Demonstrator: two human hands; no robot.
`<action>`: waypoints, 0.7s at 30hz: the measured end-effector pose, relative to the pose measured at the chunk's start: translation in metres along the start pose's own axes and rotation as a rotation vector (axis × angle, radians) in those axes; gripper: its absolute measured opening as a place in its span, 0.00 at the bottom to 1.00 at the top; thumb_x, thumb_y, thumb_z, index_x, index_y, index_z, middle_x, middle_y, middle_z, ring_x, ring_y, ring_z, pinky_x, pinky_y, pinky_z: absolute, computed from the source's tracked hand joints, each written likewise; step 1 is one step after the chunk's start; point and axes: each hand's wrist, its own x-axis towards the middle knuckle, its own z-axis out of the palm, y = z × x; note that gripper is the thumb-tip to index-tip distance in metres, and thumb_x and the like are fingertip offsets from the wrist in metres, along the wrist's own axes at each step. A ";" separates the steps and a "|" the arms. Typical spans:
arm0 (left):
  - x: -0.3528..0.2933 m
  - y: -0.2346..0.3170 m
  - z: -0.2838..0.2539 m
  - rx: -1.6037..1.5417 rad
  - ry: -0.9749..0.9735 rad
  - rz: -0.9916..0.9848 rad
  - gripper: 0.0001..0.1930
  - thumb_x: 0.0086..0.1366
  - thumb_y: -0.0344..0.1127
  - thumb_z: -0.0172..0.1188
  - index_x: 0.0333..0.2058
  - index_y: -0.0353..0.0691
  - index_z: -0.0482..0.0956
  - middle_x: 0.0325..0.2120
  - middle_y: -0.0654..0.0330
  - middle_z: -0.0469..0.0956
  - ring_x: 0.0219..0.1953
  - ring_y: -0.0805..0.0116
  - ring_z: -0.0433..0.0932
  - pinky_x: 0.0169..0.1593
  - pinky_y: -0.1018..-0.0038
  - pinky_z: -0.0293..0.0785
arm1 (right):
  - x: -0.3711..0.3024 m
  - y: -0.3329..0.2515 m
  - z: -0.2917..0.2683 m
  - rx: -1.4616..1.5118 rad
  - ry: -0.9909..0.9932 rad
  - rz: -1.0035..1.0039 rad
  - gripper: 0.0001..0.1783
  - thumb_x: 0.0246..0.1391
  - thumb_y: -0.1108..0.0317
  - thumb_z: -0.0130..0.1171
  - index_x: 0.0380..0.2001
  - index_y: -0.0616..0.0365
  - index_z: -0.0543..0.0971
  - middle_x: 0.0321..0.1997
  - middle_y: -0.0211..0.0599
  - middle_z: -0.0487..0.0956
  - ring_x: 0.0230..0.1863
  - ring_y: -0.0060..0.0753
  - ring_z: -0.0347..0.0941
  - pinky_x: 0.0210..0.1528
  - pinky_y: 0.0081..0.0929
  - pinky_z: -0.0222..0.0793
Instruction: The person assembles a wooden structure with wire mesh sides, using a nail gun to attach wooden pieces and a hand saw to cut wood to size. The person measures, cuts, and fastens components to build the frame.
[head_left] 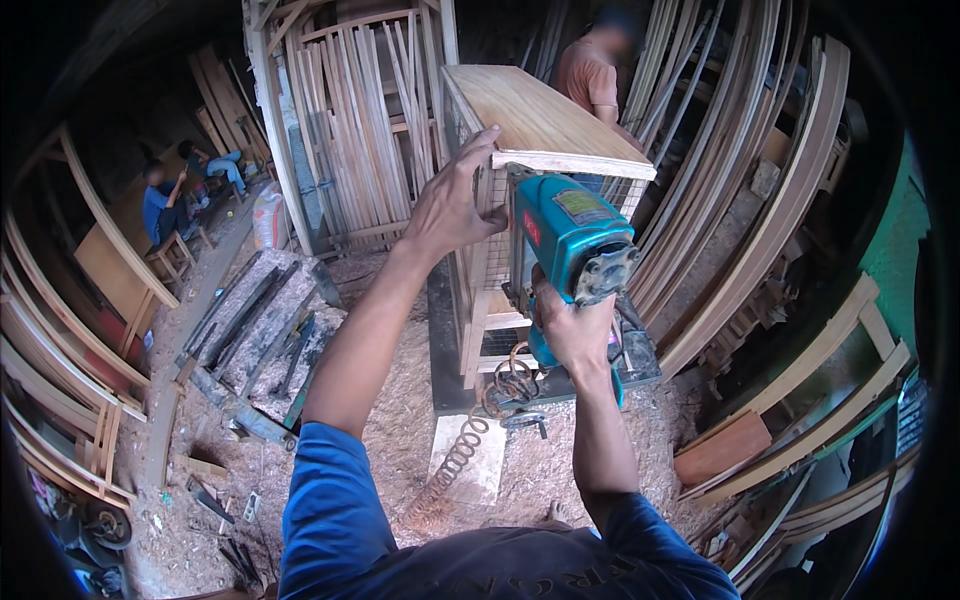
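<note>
— Right hand (pixel 572 330) gripping the teal nail gun (pixel 572 240), left hand (pixel 455 205) spread on the wooden cabinet (pixel 540 120)'s front corner, standing on the sawdust floor (pixel 400 420).
— Better pressed square, left fingers clear of the nose.

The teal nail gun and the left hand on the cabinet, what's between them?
In the head view, only the cabinet's wire-mesh side panel and wooden frame lie between the left hand and the teal nail gun, gripped by the right hand.

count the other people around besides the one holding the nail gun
3: two people sit at far left, one in a blue shirt and one just behind; a third in an orange shirt stands behind the wooden cabinet. More may be hidden.
</note>
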 end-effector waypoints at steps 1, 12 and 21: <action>0.000 -0.001 0.001 -0.014 0.003 -0.005 0.47 0.42 0.29 0.78 0.57 0.42 0.55 0.66 0.45 0.62 0.67 0.46 0.65 0.67 0.60 0.70 | 0.000 -0.001 0.000 -0.012 0.000 -0.001 0.04 0.55 0.73 0.60 0.33 0.62 0.77 0.21 0.31 0.75 0.17 0.21 0.70 0.18 0.24 0.65; -0.004 -0.009 0.004 0.037 0.014 0.038 0.47 0.41 0.30 0.78 0.56 0.46 0.54 0.67 0.47 0.58 0.64 0.43 0.68 0.60 0.56 0.76 | 0.000 -0.004 -0.005 -0.049 -0.020 0.100 0.11 0.48 0.71 0.65 0.36 0.64 0.79 0.31 0.41 0.81 0.32 0.36 0.78 0.37 0.33 0.72; -0.003 -0.004 0.004 0.019 -0.033 -0.068 0.42 0.47 0.31 0.76 0.54 0.46 0.54 0.65 0.45 0.60 0.64 0.42 0.67 0.65 0.54 0.70 | -0.022 0.013 -0.026 0.080 0.136 0.136 0.08 0.56 0.69 0.62 0.36 0.61 0.76 0.20 0.31 0.75 0.17 0.22 0.71 0.19 0.24 0.66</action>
